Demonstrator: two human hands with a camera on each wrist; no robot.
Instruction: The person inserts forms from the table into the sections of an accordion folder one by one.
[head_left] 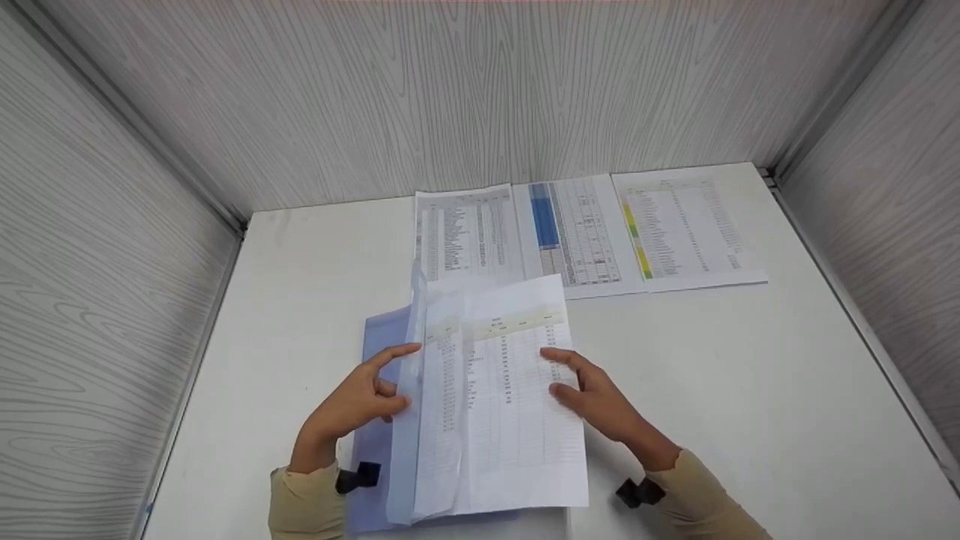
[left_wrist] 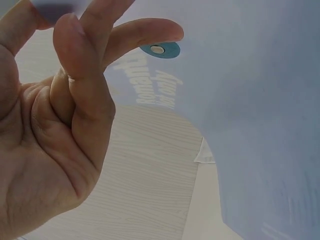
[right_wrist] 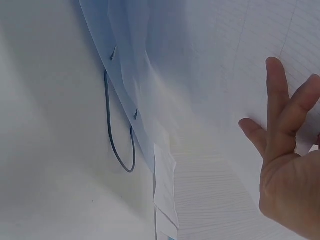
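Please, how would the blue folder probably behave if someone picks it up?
The blue folder is probably light and rather floppy, because its material looks thin and wavy in the right wrist view. The printed sheets might slide, since they extend beyond its visible blue part. Its dark cord loop may swing, as it hangs out from the edge.

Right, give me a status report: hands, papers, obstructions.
Left hand holding translucent blue folder. Right hand gripping spreadsheet printout near right edge. Three more printouts lined up beyond; nothing visibly blocking either hand.
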